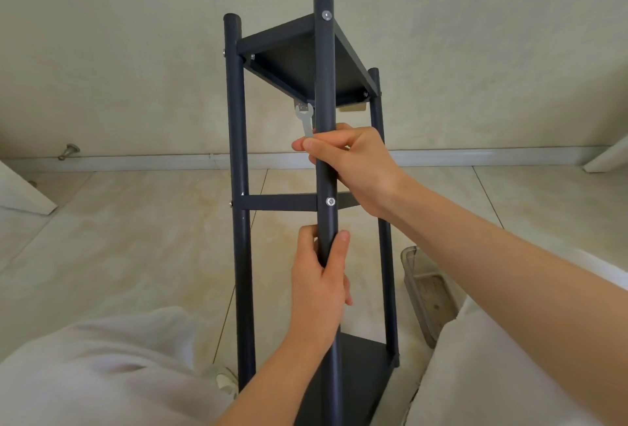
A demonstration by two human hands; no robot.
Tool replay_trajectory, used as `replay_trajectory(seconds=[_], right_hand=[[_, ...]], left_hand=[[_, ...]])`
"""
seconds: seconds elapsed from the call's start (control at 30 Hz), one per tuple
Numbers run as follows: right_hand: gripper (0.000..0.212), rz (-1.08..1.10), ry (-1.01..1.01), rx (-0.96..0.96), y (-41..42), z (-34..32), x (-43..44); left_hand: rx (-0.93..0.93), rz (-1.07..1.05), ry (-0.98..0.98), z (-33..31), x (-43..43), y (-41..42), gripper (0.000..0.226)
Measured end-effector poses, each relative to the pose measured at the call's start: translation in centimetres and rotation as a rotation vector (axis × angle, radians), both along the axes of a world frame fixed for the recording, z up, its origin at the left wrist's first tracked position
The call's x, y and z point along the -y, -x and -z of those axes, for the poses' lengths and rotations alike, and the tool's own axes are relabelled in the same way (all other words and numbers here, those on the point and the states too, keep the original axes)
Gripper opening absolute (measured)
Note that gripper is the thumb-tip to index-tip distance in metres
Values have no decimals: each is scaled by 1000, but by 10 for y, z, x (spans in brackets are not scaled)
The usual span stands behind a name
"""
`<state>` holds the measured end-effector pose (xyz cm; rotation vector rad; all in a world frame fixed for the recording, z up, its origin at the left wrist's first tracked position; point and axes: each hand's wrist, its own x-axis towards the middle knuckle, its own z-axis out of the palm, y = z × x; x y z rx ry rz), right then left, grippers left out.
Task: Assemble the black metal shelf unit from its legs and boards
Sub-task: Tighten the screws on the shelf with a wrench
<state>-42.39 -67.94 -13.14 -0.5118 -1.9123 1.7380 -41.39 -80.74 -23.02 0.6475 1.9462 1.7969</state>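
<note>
L hand (319,276): fingers wrapped round front leg (324,86), below mid board (278,203). R hand (353,167): pinches flat wrench (304,120) beside same leg. Clear tub (421,289) on floor, R side.

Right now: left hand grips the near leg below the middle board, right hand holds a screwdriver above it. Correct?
One thing is off: the right hand pinches a small silver wrench, not a screwdriver, as the head view shows. The rest stands: the left hand grips the near leg below the middle board.
</note>
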Motion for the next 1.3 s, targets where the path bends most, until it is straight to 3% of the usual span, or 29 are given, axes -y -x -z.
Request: replay_trajectory(seconds=[0.2,0.33,0.53,0.7,0.8,1.1,1.3], right_hand=[[13,-11,-43,20,7,-5,1],[13,-39,-82,15,9,-5,2],[12,-122,-197,39,3,-3,-3],[16,-239,-13,9,-18,3,-16],[15,-244,-16,21,-33,10,-19],[12,38,-262,86,-58,58,14],[14,195,-234,59,-67,101,46]], left_hand=[[-52,-63,3,4,1,14,47],[-135,-125,38,13,5,20,43],[-210,-173,54,20,10,21,56],[-253,-167,89,25,14,19,56],[-260,-146,75,24,14,21,57],[-279,-151,0,19,15,25,54],[-282,-150,-9,21,17,22,53]])
